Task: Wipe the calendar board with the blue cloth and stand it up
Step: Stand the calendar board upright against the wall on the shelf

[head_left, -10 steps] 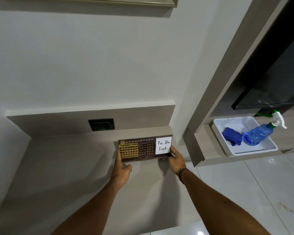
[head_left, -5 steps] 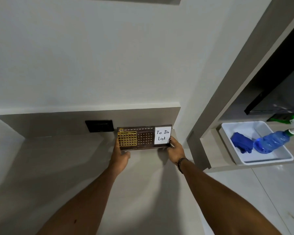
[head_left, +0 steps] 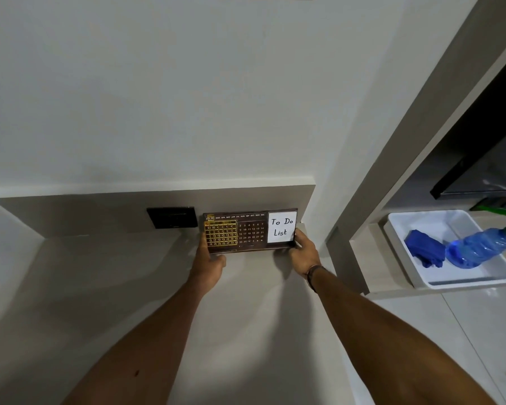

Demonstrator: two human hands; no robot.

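Note:
The calendar board (head_left: 250, 231) is a dark brown panel with a gold date grid at its left and a white "To Do List" note at its right. It stands upright at the back of the beige counter (head_left: 123, 287), against the low back panel. My left hand (head_left: 209, 263) grips its lower left edge. My right hand (head_left: 303, 252) grips its lower right corner. The blue cloth (head_left: 425, 251) lies crumpled in a white tray (head_left: 468, 280) on the low shelf to the right, away from both hands.
A blue spray bottle (head_left: 479, 247) lies in the tray beside the cloth. A black wall socket (head_left: 171, 217) sits on the back panel just left of the board. A dark screen (head_left: 479, 176) hangs above the shelf. A vertical partition (head_left: 343, 258) separates counter and shelf.
Both hands have carried the board away from me toward the back panel and tipped it more upright. The cloth and bottle stay in the tray.

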